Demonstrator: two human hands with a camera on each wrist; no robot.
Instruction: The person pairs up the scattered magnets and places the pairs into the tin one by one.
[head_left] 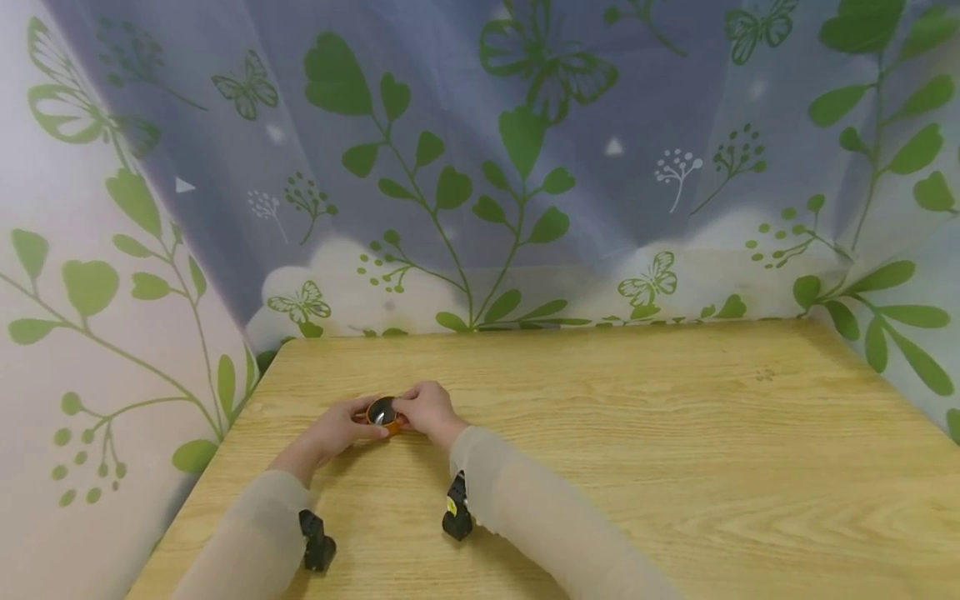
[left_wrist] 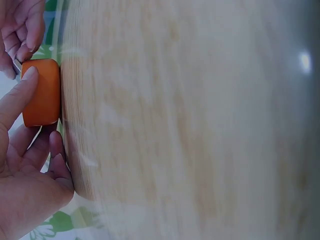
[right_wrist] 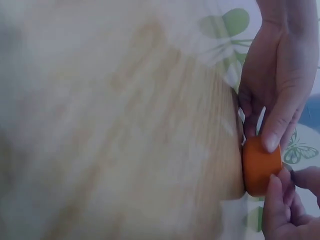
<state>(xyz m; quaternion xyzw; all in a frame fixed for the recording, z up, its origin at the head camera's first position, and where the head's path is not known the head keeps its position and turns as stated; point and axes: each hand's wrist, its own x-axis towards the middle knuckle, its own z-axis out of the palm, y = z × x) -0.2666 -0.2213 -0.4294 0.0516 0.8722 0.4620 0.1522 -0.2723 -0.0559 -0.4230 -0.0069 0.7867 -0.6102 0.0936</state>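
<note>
A small orange round case (head_left: 384, 414) with a dark glossy top sits on the wooden table (head_left: 600, 433) near its left side. My left hand (head_left: 341, 425) holds it from the left. In the left wrist view one finger lies along the orange case (left_wrist: 42, 92) while the other fingers of the left hand (left_wrist: 30, 165) curl beneath it. My right hand (head_left: 427, 408) grips the case from the right. The right wrist view shows the right hand (right_wrist: 285, 210) pinching the edge of the orange case (right_wrist: 260, 167), with the left hand (right_wrist: 277, 85) opposite it.
A black camera mount is strapped under each forearm: one on the left (head_left: 317, 540), one on the right (head_left: 457, 517). A curtain (head_left: 480, 167) printed with green leaves and butterflies closes the table's far and side edges. The table's left edge (head_left: 225, 450) is close to my hands.
</note>
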